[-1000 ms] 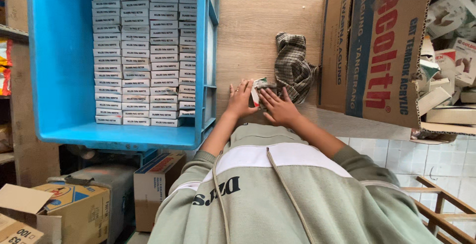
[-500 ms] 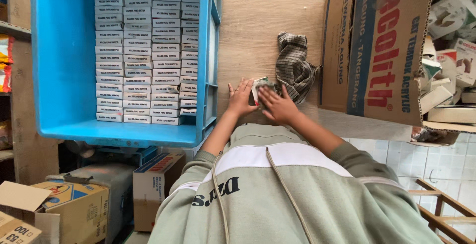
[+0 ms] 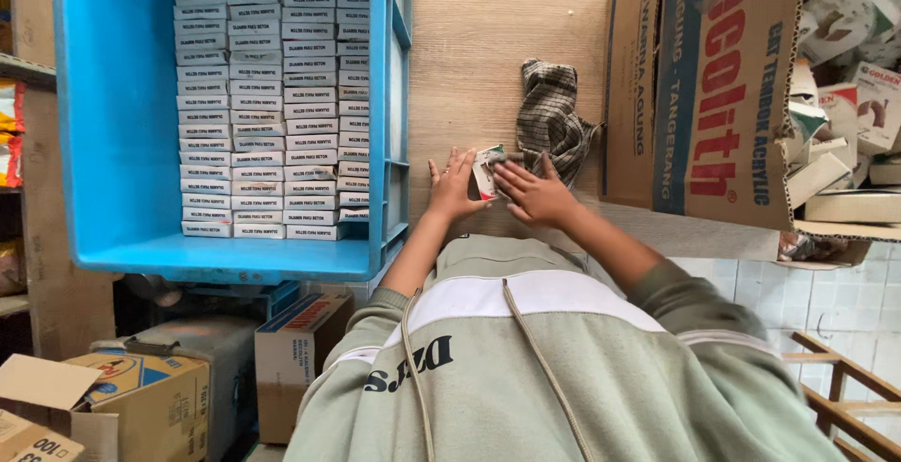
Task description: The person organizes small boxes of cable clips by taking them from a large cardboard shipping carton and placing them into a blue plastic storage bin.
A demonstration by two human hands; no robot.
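Head view: both hands meet on a small white carton (image 3: 485, 171) lying on the wooden tabletop (image 3: 488, 40), between the blue crate (image 3: 113, 143) of stacked small boxes (image 3: 272, 96) and the big cardboard box (image 3: 713, 87). Left hand (image 3: 454, 188) fingers spread, touching its near edge; right hand (image 3: 533, 192) fingers splayed over its other side, beside a checked cloth (image 3: 552, 117). Carton looks light, thin-walled, crushable; best taken by opposite edges
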